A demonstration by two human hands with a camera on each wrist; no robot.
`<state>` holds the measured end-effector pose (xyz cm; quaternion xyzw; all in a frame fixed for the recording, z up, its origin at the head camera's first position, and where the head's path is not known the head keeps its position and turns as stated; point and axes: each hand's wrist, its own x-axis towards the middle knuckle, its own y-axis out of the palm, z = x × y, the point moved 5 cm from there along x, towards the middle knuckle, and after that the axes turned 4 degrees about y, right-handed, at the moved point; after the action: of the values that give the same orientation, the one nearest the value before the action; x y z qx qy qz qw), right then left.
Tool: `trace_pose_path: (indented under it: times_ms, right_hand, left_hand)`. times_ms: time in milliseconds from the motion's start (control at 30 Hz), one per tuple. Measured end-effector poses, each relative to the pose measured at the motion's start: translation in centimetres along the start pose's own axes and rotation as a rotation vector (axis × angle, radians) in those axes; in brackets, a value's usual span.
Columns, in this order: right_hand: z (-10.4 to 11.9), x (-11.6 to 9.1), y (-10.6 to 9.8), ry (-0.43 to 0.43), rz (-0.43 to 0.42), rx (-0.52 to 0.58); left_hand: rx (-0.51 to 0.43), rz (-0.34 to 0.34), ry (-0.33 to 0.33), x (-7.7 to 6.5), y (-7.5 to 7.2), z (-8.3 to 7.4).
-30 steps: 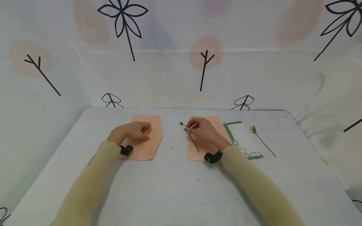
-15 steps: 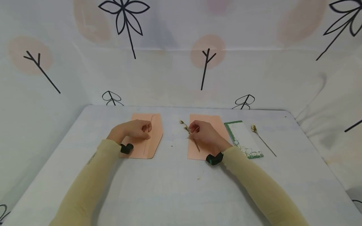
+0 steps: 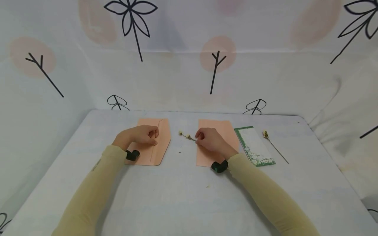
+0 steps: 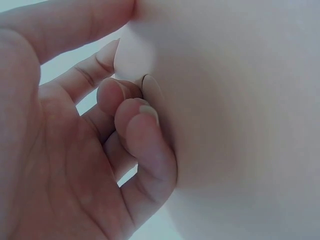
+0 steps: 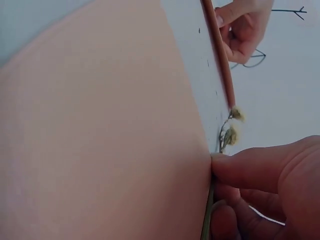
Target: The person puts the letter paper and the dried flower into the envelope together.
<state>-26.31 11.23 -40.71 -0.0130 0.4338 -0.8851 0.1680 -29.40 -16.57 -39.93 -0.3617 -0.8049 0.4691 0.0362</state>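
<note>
On the left peach envelope, my left hand has its thumb and curled fingers at the seam beside the flap. In the left wrist view, the fingers curl at the envelope's edge, where some fingertips are hidden. My right hand pinches a dried flower by its thin stem, over a second peach envelope. Its small cream blossoms point left toward the left envelope. Below the pinch, the stem runs down alongside the paper in the right wrist view.
A white card with a green floral border lies right of the second envelope. Farther right is another dried flower with a yellowish head. Small plant crumbs dot the white tabletop. A patterned cloth wall stands behind.
My right hand has tilted the dried flower so its blossoms swing left and slightly down, nearly level. Its wrist has shifted a little left, uncovering more of the card. The left hand stays put.
</note>
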Motion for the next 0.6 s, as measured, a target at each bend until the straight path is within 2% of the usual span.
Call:
trace_pose_path:
  times_ms: [100, 300, 600]
  right_hand:
    - [0.0, 0.1, 0.0, -0.012, 0.018, -0.016]
    - [-0.2, 0.5, -0.1, 0.018, 0.048, 0.003]
    - [0.4, 0.4, -1.0, 0.03, 0.116, 0.092]
  left_hand:
    - [-0.003, -0.001, -0.002, 0.1, 0.1, 0.0]
    - [-0.019, 0.001, -0.002, -0.1, -0.1, -0.2]
    - [-0.019, -0.002, -0.013, -0.2, -0.1, -0.4]
